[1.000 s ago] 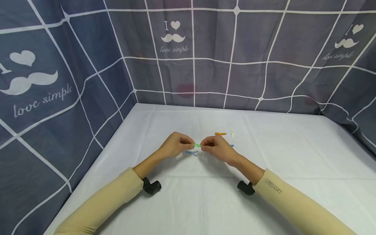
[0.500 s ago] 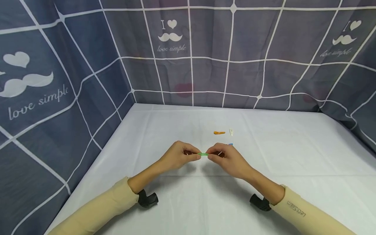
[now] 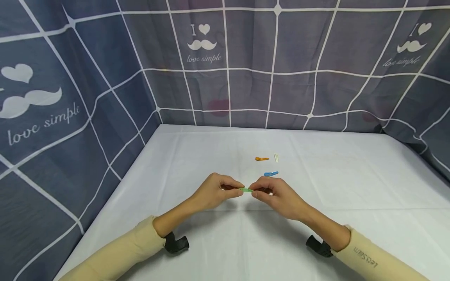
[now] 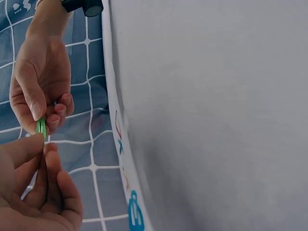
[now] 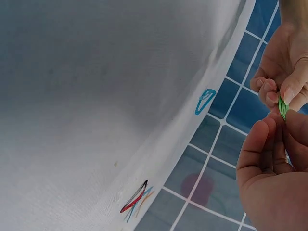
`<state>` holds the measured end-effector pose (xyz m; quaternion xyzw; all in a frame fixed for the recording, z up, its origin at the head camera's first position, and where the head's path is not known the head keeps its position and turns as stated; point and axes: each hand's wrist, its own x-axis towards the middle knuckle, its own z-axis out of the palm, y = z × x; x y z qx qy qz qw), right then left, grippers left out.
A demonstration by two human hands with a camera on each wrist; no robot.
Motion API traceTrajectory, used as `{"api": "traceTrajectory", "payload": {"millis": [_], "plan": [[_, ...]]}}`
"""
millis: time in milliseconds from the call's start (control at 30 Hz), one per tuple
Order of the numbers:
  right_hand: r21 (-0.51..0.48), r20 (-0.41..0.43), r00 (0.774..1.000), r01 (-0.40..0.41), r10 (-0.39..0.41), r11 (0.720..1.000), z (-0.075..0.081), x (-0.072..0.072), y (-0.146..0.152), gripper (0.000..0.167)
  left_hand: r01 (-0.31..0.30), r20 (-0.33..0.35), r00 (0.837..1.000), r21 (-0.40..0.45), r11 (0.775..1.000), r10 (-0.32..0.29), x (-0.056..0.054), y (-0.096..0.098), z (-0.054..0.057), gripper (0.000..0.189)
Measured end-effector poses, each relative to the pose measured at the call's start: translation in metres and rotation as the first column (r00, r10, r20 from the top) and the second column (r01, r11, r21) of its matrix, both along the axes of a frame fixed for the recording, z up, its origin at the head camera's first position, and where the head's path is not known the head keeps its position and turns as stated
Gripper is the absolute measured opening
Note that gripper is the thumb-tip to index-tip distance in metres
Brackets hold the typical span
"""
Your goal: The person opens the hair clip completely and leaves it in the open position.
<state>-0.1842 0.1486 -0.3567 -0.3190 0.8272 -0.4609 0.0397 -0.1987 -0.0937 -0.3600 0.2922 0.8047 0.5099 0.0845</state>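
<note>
Between my left hand [image 3: 212, 193] and right hand [image 3: 283, 198] is a small green snap hair clip [image 3: 247, 190]. The thumb and finger of each hand pinch one end of it, above the white table. In the left wrist view the middle of the green clip [image 4: 41, 127] shows between the fingertips; the right wrist view shows the green clip [image 5: 283, 108] from the other side. Just beyond the right hand a blue snap clip [image 3: 271, 173] lies on the table. My fingers cover the clip's ends.
Farther back on the white tablecloth [image 3: 334, 171] lie an orange clip [image 3: 261, 159] and a whitish clip [image 3: 276, 157]. The right wrist view also shows a blue clip [image 5: 205, 101] and a red and black clip [image 5: 134, 197]. A dark checked curtain [image 3: 253, 93] hangs behind the table.
Both hands have come nearer to me and slightly right with the green clip. The blue clip beyond the right hand is uncovered; another blue clip, seen earlier below the hands, is now out of sight.
</note>
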Motion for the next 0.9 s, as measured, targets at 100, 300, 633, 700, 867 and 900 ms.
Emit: {"api": "traceTrajectory", "payload": {"millis": [100,300,633,700,867,900], "plan": [[0.003,-0.012,1.000,-0.006,0.006,1.000,-0.002,0.001,-0.001,0.016,0.026,0.017,1.000,0.012,1.000,-0.026,-0.002,-0.002,-0.002,0.015],[-0.002,-0.012,1.000,-0.005,0.005,1.000,-0.005,0.003,-0.003,0.015,0.053,0.029,0.998,0.024,0.998,-0.054,-0.003,-0.004,-0.005,0.015],[0.012,-0.019,1.000,0.011,-0.011,1.000,-0.006,0.009,-0.003,0.014,0.077,0.027,0.997,0.012,0.997,-0.077,-0.002,-0.005,-0.005,0.015],[0.015,-0.028,1.000,0.011,-0.010,1.000,-0.006,0.010,-0.002,0.014,0.085,0.028,0.996,0.012,0.996,-0.085,-0.002,-0.004,-0.005,0.015],[-0.002,-0.057,0.998,-0.001,0.001,1.000,-0.007,0.011,-0.002,0.015,0.104,0.025,0.994,0.022,0.994,-0.105,-0.001,-0.002,-0.005,0.014],[-0.010,-0.062,0.998,-0.006,0.005,1.000,-0.008,0.011,-0.002,0.015,0.106,0.025,0.994,0.022,0.994,-0.107,-0.001,-0.001,-0.005,0.014]]}}
